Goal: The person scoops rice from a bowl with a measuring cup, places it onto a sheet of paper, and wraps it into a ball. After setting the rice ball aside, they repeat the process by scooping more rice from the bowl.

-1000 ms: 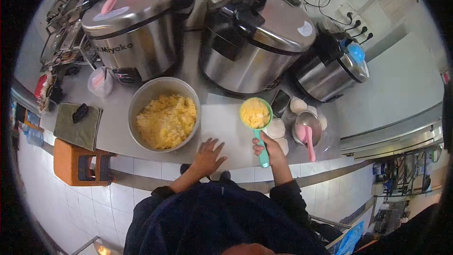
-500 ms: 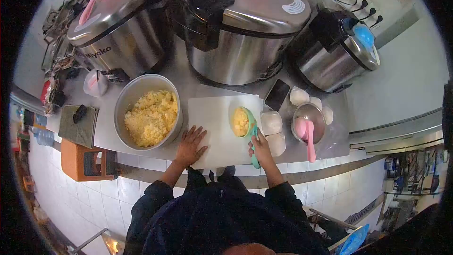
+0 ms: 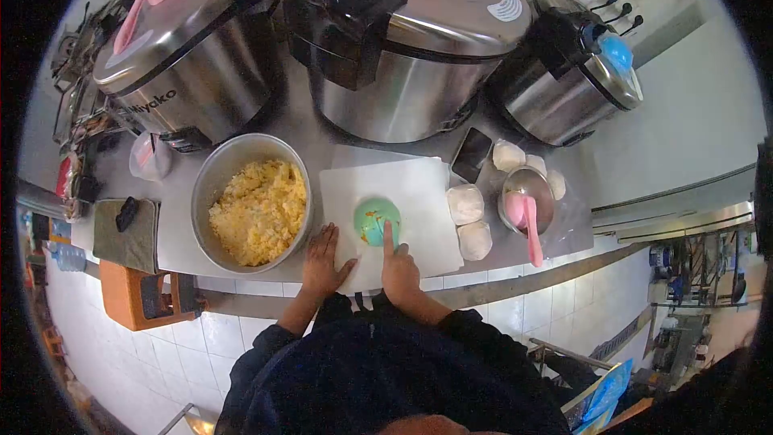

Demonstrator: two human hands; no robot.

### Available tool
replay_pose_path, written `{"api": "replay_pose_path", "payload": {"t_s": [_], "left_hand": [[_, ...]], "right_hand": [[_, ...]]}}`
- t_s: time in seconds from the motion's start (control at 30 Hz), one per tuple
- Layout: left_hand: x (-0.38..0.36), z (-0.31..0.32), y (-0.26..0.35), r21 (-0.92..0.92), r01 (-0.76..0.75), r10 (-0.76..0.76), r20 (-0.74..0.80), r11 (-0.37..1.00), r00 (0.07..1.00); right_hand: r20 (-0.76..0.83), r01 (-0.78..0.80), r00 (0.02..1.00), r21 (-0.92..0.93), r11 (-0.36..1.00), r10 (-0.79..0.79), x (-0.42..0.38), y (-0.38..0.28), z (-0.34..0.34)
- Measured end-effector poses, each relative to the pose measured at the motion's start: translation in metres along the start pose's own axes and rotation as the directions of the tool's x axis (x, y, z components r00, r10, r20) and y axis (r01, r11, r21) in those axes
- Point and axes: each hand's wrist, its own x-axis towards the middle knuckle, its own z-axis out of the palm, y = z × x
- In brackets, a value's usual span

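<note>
A green rice scoop (image 3: 373,216) lies bowl-down on a stack of white paper sheets (image 3: 427,193), with bits of food stuck to its back. My right hand (image 3: 400,275) grips its handle, the index finger stretched along it to the bowl. Whatever is under the bowl is hidden. My left hand (image 3: 325,264) rests flat on the left edge of the paper, fingers stretched out and holding nothing. Just left of it stands a round metal pot (image 3: 204,229) of yellow rice (image 3: 262,213).
White wrapped parcels (image 3: 465,205) sit right of the paper, beside a black phone (image 3: 472,155) and a metal bowl (image 3: 546,201) holding a pink scoop (image 3: 531,229). Large rice cookers (image 3: 403,89) line the back. A folded cloth (image 3: 125,234) lies at left, above an orange stool (image 3: 133,294).
My right hand has moved left and turned the rice-filled scoop over onto the middle of the paper. My left hand stays flat at the paper's edge. The view has shifted slightly.
</note>
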Motion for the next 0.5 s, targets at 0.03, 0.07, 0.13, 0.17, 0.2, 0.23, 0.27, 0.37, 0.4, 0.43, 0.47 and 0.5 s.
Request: {"api": "replay_pose_path", "payload": {"t_s": [0.03, 0.07, 0.13, 0.17, 0.2, 0.23, 0.27, 0.37, 0.4, 0.43, 0.47, 0.5], "left_hand": [[-0.003, 0.003, -0.002, -0.014, -0.003, 0.003, -0.014, 1.0, 1.0], [-0.005, 0.008, -0.005, -0.028, -0.006, 0.006, -0.027, 1.0, 1.0], [-0.008, 0.01, -0.007, -0.003, -0.017, 0.017, -0.048, 1.0, 0.999], [-0.008, 0.01, -0.008, 0.034, -0.023, 0.024, -0.055, 0.999, 0.998], [-0.009, 0.01, -0.008, 0.07, -0.027, 0.031, -0.056, 0.997, 0.998], [-0.01, 0.011, -0.009, 0.065, -0.02, 0.023, -0.05, 0.998, 0.999], [-0.01, 0.013, -0.01, 0.061, -0.01, 0.013, -0.045, 0.998, 0.999], [-0.01, 0.014, -0.01, 0.06, -0.011, 0.014, -0.052, 0.998, 0.999], [-0.008, 0.013, -0.011, 0.065, -0.017, 0.021, -0.061, 0.998, 0.998], [-0.008, 0.011, -0.01, 0.058, -0.023, 0.027, -0.069, 0.998, 0.997], [-0.008, 0.01, -0.009, 0.052, -0.031, 0.035, -0.074, 0.998, 0.997], [-0.008, 0.009, -0.008, 0.046, -0.041, 0.045, -0.077, 0.998, 0.996]], "right_hand": [[0.005, -0.003, 1.0, -0.04, 0.999, 0.003, 0.0, -0.001, 0.003], [0.006, 0.003, 1.0, -0.085, 0.996, -0.003, 0.0, -0.001, 0.004], [0.001, 0.016, 1.0, -0.173, 0.985, -0.016, 0.004, -0.001, 0.003], [-0.022, 0.022, 0.999, -0.2, 0.98, -0.027, 0.009, 0.003, 0.0], [-0.04, 0.024, 0.999, -0.226, 0.974, -0.034, 0.013, 0.008, -0.004], [-0.055, 0.025, 0.998, -0.251, 0.968, -0.04, 0.015, 0.011, -0.004], [-0.106, 0.004, 0.994, -0.262, 0.965, -0.034, 0.018, 0.012, 0.0], [-0.135, -0.051, 0.991, -0.246, 0.968, 0.018, 0.022, 0.009, 0.01], [-0.061, -0.075, 0.996, -0.203, 0.976, 0.063, 0.019, 0.0, 0.007], [0.019, -0.103, 0.994, -0.159, 0.982, 0.108, 0.016, -0.004, 0.006], [-0.03, -0.086, 0.996, -0.182, 0.98, 0.082, 0.018, -0.002, 0.005], [-0.078, -0.072, 0.995, -0.204, 0.976, 0.058, 0.021, 0.003, 0.004]]}}
